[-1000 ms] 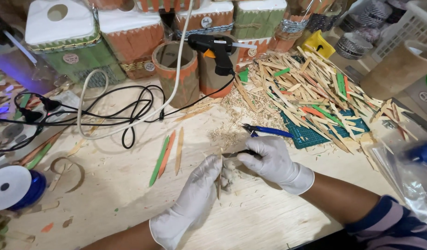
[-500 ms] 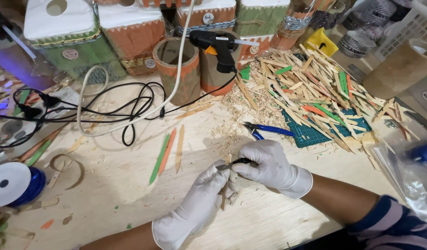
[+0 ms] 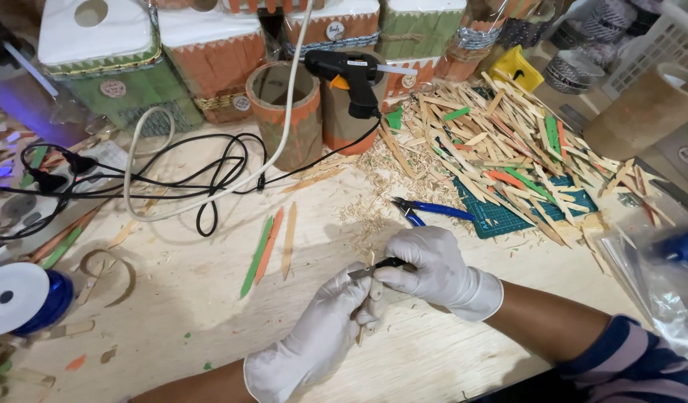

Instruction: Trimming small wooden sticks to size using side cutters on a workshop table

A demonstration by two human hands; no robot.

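Cluttered pale wooden worktable [image 3: 172, 313] fills our view, shavings everywhere. We see both forearms come in from the bottom edge and meet near centre. Our left hand in a white glove [image 3: 325, 328] is curled, fingers pinched on a thin bare wooden stick [image 3: 372, 291] held upright-ish. Our right hand in a white glove [image 3: 430, 269] is closed around a small black-handled craft knife [image 3: 377, 267], blade tip against the stick's top. Just above the hands lie blue-handled pliers [image 3: 426, 211] beside a green cutting mat [image 3: 501, 216] under a heap of loose sticks [image 3: 501, 142]. Left of the hands, three painted sticks [image 3: 269, 242] lie apart; open table sits there. A black glue gun [image 3: 351, 78] sits on cardboard tubes at back.
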